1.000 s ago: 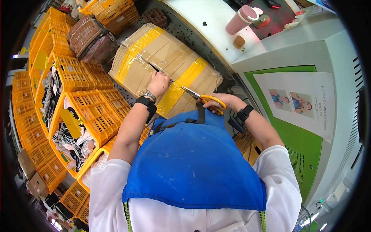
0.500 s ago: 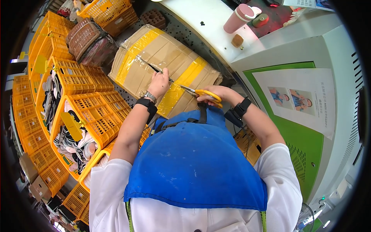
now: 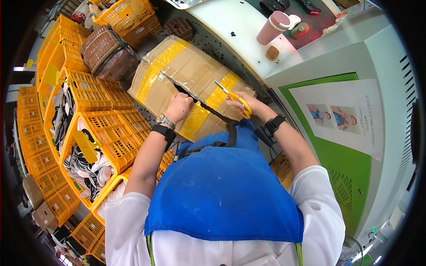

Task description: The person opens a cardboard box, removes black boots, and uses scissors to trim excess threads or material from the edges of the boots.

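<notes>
A taped cardboard box (image 3: 197, 60) lies in front of me, with a long dark slit (image 3: 212, 111) running along its top through the yellow tape (image 3: 195, 120). My left hand (image 3: 179, 107) is closed on the cardboard flap at the near-left side of the slit, its fingertips curled over the edge. In my right hand (image 3: 250, 104) is a pair of scissors (image 3: 234, 95) with yellow handles. The blades point up and left, above the box's right part and apart from the slit. What lies inside the box is too dark to make out.
Yellow plastic crates (image 3: 117, 133) stand stacked at the left, several holding striped, sole-like pieces. A wicker basket (image 3: 100, 48) is behind them. The white table (image 3: 230, 22) at the back right bears a pink tumbler (image 3: 271, 29). A grey-green cabinet (image 3: 355, 177) stands close on my right.
The slit has opened wider and reaches the box's near edge. The scissors have lifted out of the tape and turned upward. My left hand has moved slightly left and down with the flap.
</notes>
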`<state>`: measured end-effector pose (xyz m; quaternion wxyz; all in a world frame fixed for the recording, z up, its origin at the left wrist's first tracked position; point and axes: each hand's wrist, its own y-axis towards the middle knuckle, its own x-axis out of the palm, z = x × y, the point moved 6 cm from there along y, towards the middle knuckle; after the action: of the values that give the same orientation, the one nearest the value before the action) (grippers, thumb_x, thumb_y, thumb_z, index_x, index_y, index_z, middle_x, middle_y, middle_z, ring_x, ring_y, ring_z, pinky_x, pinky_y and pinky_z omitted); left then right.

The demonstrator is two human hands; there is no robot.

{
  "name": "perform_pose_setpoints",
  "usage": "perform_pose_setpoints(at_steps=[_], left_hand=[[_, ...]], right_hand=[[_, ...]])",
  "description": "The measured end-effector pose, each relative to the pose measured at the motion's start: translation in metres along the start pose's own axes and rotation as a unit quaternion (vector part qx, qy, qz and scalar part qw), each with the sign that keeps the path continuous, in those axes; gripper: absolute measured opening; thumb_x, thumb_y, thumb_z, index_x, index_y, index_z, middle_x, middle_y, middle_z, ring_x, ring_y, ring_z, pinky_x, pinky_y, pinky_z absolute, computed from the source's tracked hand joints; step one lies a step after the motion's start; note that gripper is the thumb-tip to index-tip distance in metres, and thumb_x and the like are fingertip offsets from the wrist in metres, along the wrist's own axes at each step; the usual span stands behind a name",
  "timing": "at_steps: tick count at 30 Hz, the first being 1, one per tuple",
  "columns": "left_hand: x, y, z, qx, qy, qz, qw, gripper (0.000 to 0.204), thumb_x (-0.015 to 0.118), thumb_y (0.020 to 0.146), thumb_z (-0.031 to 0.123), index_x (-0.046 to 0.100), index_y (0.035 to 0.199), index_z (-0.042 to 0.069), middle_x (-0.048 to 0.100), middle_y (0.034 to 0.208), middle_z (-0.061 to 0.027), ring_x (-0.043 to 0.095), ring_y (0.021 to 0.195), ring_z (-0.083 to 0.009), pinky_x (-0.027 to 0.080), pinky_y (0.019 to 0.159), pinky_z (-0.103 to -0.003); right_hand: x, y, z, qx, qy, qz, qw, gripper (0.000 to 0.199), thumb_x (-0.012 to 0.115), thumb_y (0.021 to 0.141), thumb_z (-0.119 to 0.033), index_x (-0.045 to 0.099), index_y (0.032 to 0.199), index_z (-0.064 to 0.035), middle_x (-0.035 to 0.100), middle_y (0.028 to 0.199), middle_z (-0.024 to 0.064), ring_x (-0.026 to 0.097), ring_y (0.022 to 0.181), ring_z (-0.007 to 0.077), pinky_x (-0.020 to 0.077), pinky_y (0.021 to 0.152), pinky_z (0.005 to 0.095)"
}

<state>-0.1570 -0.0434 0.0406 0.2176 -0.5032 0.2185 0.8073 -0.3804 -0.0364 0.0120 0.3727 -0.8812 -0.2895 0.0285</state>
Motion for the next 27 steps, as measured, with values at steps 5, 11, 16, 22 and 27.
perform_pose_setpoints(at_steps=[5,11,16,22,27], left_hand=[[-0.02,-0.006,0.012,-0.001,-0.04,0.025,0.999,0.005,0.054,0.062,0.0,0.052,0.06,0.005,0.052,0.064,-0.0097,0.052,0.071,-0.0278,0.041,0.069,-0.036],[-0.036,-0.019,0.021,-0.025,-0.029,0.032,0.999,0.01,0.052,0.058,-0.004,0.048,0.058,0.005,0.048,0.061,-0.0092,0.049,0.067,-0.0278,0.04,0.069,-0.036],[-0.039,-0.022,0.022,-0.066,-0.016,0.023,0.997,0.01,0.053,0.058,-0.004,0.049,0.057,0.006,0.049,0.062,-0.0085,0.05,0.069,-0.027,0.04,0.074,-0.036],[-0.038,-0.019,0.018,-0.093,-0.001,0.031,0.995,0.011,0.057,0.057,-0.001,0.05,0.058,0.007,0.049,0.063,-0.0072,0.051,0.072,-0.0256,0.04,0.078,-0.036],[-0.041,-0.016,0.016,-0.111,-0.005,0.016,0.994,0.009,0.055,0.059,0.0,0.05,0.06,0.007,0.05,0.066,-0.0072,0.051,0.077,-0.0244,0.038,0.082,-0.036]], right_hand=[[-0.003,0.021,-0.007,-0.183,-0.215,0.231,0.931,0.054,0.072,0.07,-0.03,0.051,0.111,-0.0014,0.059,0.086,0.0124,0.057,0.08,0.0219,0.0449,0.072,0.0318],[0.012,0.027,-0.041,-0.105,0.031,0.052,0.993,0.051,0.065,0.077,-0.032,0.047,0.118,-0.0074,0.05,0.073,0.0036,0.048,0.062,0.0097,0.0406,0.055,0.0253],[0.031,0.057,-0.066,-0.093,-0.14,-0.093,0.981,0.044,0.057,0.08,-0.046,0.057,0.1,-0.0072,0.052,0.061,0.0027,0.05,0.054,0.0126,0.0412,0.051,0.0278],[0.076,0.121,-0.059,-0.056,-0.122,-0.177,0.975,0.046,0.059,0.079,-0.037,0.051,0.109,-0.0022,0.051,0.058,0.0036,0.05,0.051,0.0125,0.0409,0.048,0.0262],[0.09,0.147,-0.062,0.003,-0.049,-0.18,0.982,0.039,0.063,0.078,-0.028,0.051,0.106,-0.0032,0.051,0.064,0.0033,0.05,0.053,0.0122,0.0415,0.049,0.025]])
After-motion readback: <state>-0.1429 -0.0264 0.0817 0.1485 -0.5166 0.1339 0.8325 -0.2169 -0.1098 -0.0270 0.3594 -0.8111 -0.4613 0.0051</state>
